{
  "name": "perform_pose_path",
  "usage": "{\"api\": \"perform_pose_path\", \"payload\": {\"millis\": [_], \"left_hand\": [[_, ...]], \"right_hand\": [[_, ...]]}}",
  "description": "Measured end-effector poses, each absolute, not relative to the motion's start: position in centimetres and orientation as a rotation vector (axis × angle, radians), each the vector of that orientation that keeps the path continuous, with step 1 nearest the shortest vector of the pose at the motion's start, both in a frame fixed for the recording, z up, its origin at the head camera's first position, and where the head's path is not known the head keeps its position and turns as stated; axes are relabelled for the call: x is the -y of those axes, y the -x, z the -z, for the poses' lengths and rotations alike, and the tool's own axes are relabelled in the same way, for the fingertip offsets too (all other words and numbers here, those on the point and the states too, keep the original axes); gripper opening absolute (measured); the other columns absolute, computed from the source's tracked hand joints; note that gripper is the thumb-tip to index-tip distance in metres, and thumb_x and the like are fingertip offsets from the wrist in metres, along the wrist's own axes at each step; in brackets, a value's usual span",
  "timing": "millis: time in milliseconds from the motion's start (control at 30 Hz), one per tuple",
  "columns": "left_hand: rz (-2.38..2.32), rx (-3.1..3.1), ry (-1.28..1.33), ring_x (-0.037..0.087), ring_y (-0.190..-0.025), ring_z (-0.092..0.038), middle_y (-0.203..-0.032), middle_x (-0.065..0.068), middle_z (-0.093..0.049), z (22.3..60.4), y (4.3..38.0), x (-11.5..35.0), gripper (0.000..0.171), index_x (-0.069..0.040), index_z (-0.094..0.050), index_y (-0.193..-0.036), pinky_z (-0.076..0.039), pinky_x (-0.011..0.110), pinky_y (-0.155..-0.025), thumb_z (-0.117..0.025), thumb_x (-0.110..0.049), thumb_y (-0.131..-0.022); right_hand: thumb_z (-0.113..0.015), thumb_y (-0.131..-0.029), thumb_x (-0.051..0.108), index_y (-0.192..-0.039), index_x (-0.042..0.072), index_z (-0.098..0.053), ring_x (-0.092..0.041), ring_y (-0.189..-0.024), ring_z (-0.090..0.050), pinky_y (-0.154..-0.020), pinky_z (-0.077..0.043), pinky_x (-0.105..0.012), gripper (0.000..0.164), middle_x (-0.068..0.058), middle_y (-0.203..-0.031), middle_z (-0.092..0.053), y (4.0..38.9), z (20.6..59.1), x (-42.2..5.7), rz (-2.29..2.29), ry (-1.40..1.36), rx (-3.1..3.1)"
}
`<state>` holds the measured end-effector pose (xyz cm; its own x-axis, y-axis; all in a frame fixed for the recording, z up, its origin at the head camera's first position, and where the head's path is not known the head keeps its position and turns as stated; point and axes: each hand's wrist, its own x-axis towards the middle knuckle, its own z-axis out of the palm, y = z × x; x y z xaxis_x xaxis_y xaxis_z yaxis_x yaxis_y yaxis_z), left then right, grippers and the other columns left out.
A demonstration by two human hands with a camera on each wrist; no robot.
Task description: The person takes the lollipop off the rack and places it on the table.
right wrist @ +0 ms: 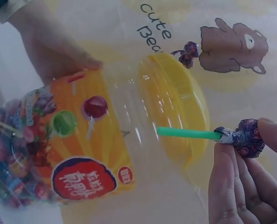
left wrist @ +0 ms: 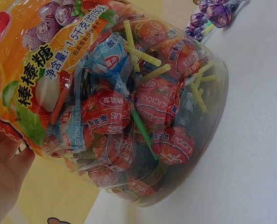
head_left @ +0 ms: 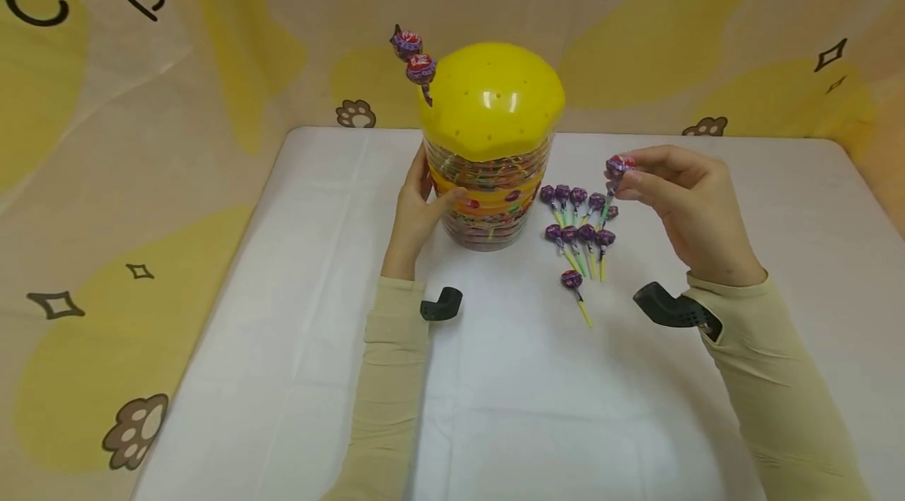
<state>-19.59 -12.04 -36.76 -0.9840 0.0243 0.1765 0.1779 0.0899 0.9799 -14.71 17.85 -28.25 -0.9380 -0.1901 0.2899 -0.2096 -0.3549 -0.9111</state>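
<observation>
A clear plastic jar (head_left: 488,234) with an orange label and a domed yellow lid (head_left: 495,104) stands upright on the table, with wrapped lollipops visible inside. My left hand (head_left: 415,217) holds it from the left side, thumb across the label. Purple-wrapped lollipops (head_left: 420,69) stick out at the lid's left edge. Right of the jar, my right hand (head_left: 696,191) pinches a purple-wrapped lollipop (head_left: 619,166) by its candy end. Its green stick (right wrist: 189,133) points away from the fingers, towards the jar in the right wrist view. Below that hand lie several more purple lollipops (head_left: 587,234).
One lollipop (head_left: 572,279) lies apart, nearer the front of the white-covered table (head_left: 537,422). A printed cloth (head_left: 636,30) with yellow patches and paw marks hangs behind and on the left. Black wrist devices (head_left: 668,306) sit on both sleeves.
</observation>
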Motion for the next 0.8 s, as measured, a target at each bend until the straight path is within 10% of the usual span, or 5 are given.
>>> {"api": "perform_pose_path", "payload": {"millis": [800], "left_hand": [[2.037, 2.231, 0.192, 0.013, -0.141, -0.022, -0.155, 0.003, -0.022, 36.9, 19.6, 12.0, 0.122, -0.015, -0.018, -0.152, -0.022, 0.029, -0.114, -0.067, -0.073, -0.056]], "right_hand": [[-0.064, -0.09, 0.009, -0.099, 0.006, -0.07, -0.016, -0.078, -0.069, -0.078, -0.053, -0.019, 0.011, 0.003, -0.09, -0.071, 13.1, 36.3, -21.5, -2.156, -0.199, 2.576]]}}
